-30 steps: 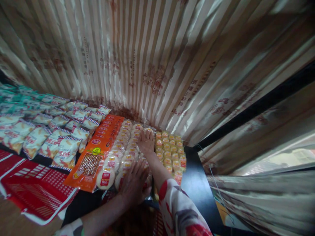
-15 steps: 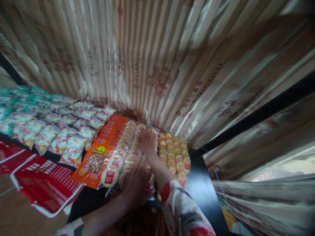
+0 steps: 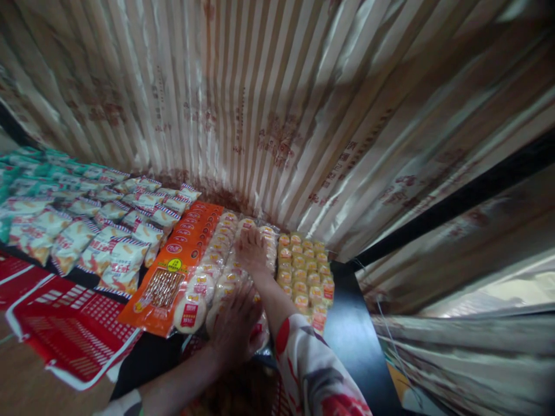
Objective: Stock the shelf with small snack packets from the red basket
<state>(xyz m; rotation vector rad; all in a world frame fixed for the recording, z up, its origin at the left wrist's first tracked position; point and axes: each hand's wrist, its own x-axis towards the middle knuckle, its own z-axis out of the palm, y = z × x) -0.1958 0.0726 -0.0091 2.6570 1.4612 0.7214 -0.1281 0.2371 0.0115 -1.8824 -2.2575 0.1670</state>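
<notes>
Rows of round rice crackers in clear wrap [image 3: 191, 312] lie on a black table. My right hand [image 3: 252, 249] rests flat, fingers spread, on the far part of the middle row. Nearer to me, my left hand [image 3: 236, 323] lies over the front end of the same rows, fingers stretched out and partly in shadow. Both palms face down on the packs, and neither hand grasps one. To the left of the crackers are overlapping orange snack packs [image 3: 160, 283]. On their right stand rows of small yellow-wrapped snacks [image 3: 303, 277].
White snack bags [image 3: 125, 263] and green bags [image 3: 26, 167] fill the table's left side. A red basket [image 3: 82, 323] with white handles is below the left edge. Striped curtain sheeting [image 3: 243, 104] hangs behind. The black tabletop [image 3: 355, 329] shows at right, beside a dark pole [image 3: 455, 196].
The view has shifted slightly, so the goods sit a little further left. Both hands stay on the cracker packs, with only slight movement.
</notes>
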